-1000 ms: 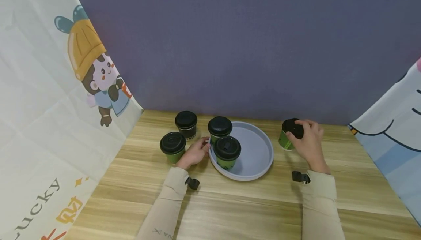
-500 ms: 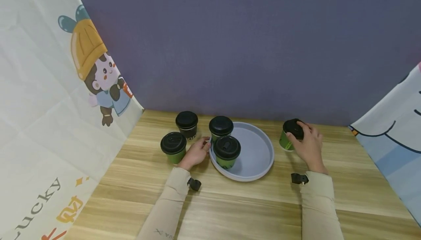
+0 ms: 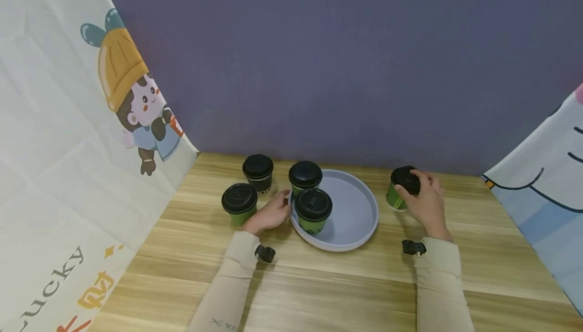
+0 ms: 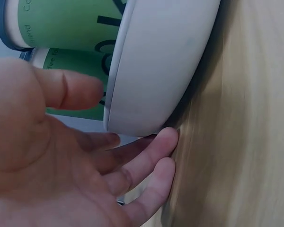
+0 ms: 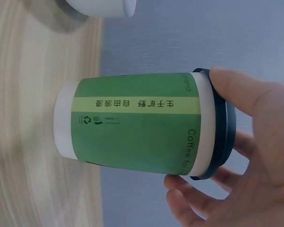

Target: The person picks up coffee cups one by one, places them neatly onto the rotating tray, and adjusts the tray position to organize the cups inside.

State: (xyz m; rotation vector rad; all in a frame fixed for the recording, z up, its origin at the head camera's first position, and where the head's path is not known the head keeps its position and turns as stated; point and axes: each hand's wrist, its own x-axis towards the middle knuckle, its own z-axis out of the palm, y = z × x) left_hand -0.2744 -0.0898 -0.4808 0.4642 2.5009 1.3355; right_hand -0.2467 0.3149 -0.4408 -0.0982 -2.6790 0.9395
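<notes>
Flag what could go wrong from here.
1. The right hand grips the green cup high, around its black lid; the lid might come off if lifted that way.
2. The front cup and rear cup both stand at the left side of the tray, so raising that edge could make them slide or tip.
3. The left hand is close beside the outer green cup and may knock it when pulling back.

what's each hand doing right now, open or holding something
Left hand: open, fingers relaxed at the edge of the round tray.
Right hand: closed on a green cup, gripping it around the black lid.
</notes>
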